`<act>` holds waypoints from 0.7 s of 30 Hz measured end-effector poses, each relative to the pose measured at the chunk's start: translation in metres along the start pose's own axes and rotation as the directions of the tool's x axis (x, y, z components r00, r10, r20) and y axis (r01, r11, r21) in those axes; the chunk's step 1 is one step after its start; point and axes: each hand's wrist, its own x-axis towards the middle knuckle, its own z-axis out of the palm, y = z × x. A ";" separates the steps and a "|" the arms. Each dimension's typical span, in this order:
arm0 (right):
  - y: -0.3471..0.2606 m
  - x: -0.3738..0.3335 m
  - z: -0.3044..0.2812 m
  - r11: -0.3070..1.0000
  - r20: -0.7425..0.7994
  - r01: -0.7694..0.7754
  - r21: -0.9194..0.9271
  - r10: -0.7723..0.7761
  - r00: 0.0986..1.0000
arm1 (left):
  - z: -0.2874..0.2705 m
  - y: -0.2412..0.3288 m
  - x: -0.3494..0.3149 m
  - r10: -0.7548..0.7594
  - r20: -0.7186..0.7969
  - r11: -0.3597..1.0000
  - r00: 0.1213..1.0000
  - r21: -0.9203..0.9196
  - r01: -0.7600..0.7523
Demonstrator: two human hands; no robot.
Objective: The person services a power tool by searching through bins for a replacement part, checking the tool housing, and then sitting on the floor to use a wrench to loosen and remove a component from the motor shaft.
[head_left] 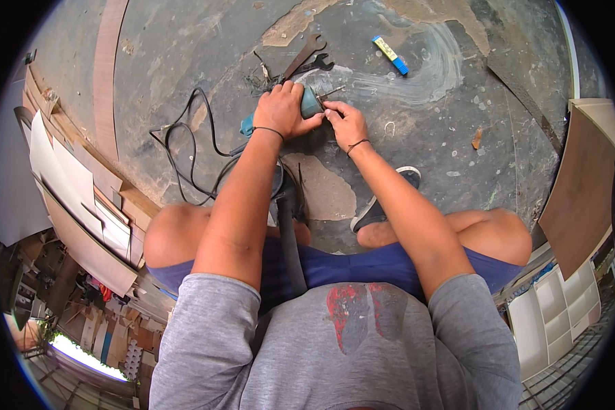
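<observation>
My left hand (280, 111) is wrapped round the body of a teal corded power tool (310, 101), which lies low over the floor. A thin metal rod or shaft (333, 90) sticks out by its front end. At that same end my right hand (346, 124) is closed, thumb and forefinger pinched together; what they hold is too small to make out. Just beyond the left hand lie a brownish open-end wrench (306, 55) and a black wrench (318, 65). A slim blue and yellow box (390, 55) rests farther off to the right.
The tool's black cord (193, 150) loops across the floor on the left. Thin sheets and boards (75, 198) lean at the left, and a brown panel (581, 184) stands at the right. A dark shoe (376, 210) is below my right hand. Loose chips lie on the stained floor.
</observation>
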 end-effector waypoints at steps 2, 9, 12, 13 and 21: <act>-0.007 0.003 -0.001 0.997 -0.002 -0.014 -0.072 0.014 1.000 | -0.001 0.001 -0.002 0.000 -0.001 1.000 1.000 0.010 0.000; -0.017 0.013 -0.019 0.975 0.084 -0.047 -0.215 0.067 0.994 | 0.000 0.015 -0.006 -0.129 0.019 0.990 0.991 0.063 0.128; -0.028 0.017 -0.025 0.964 0.162 -0.223 -0.146 0.246 0.956 | 0.001 0.038 -0.008 -0.292 -0.036 0.951 0.956 0.093 0.294; -0.034 0.018 -0.026 0.953 0.189 -0.282 -0.112 0.299 0.935 | 0.003 0.046 -0.009 -0.348 -0.071 0.932 0.935 0.081 0.353; -0.042 0.041 -0.039 0.864 0.120 0.055 -0.500 0.007 0.993 | 0.006 0.040 -0.007 -0.379 -0.095 0.925 0.921 -0.014 0.379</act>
